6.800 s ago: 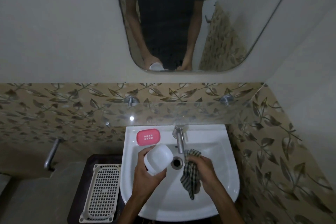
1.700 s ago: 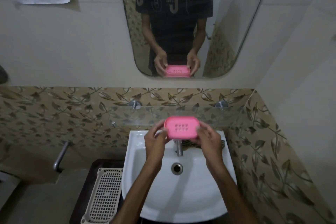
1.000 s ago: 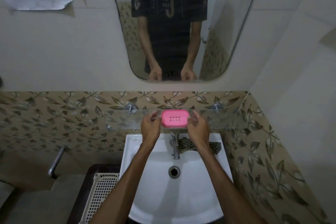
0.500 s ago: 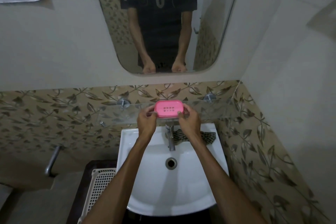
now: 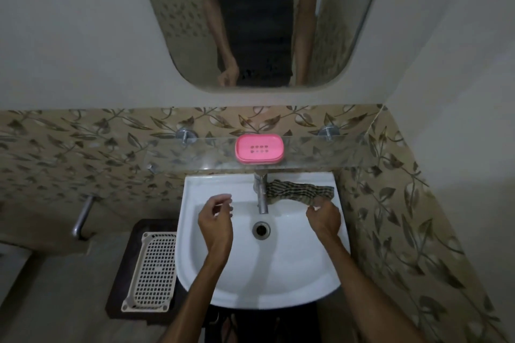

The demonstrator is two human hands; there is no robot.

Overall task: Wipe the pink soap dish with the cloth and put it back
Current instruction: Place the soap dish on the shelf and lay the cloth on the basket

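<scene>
Head view shows the pink soap dish [image 5: 259, 151] sitting flat on the glass shelf [image 5: 178, 157] above the basin, near the shelf's middle and just above the tap [image 5: 261, 198], with neither hand touching it. By the look of things the put-back step is done and the task is about finished. The left hand [image 5: 216, 220] hovers over the white washbasin [image 5: 278, 281] with its fingers loosely curled, grip empty. The right hand [image 5: 323, 218] hangs at the basin's right side, its grip empty too, fingertips just beside the striped cloth [image 5: 299, 193] draped along the back rim right of the tap; whether they touch it I cannot tell. If anything is left, it is only tidying the cloth, which calls for a simple pinch. A cream perforated tray [image 5: 152, 273] lies on a dark stand to the basin's left, well clear. Nothing blocks the hands.
</scene>
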